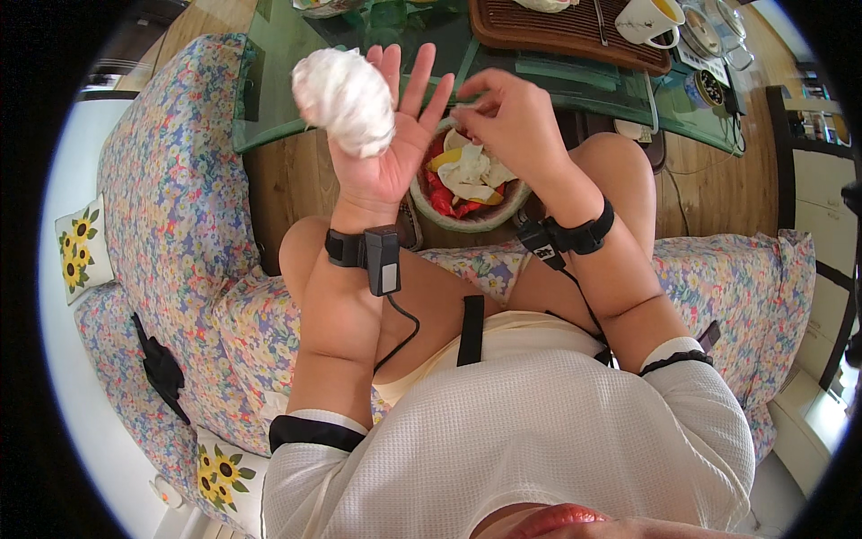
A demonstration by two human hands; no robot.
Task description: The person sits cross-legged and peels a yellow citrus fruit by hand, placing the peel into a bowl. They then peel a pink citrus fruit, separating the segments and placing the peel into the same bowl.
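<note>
A peeled citrus fruit, probably a pomelo [345, 101], coated in white pith, rests on the thumb side of my left hand [401, 145]. That palm faces up with the fingers spread. My right hand [515, 124] is to the right, its thumb and forefinger pinched on what looks like a small pale scrap of pith [463, 111]; motion blurs the fingertips. Beneath and between the hands is a round waste bin [441, 219] with a pale rim. White pith [468, 172], yellow peel [446, 160] and red wrappers [441, 195] lie inside it.
Ahead stands a glass table [286, 128], bearing a brown slatted tray [539, 37], a white mug [646, 23], glassware [734, 34] and a small round container [706, 87]. Flowered sofa covers [182, 168] surround my seat. Cabled devices are strapped to both wrists.
</note>
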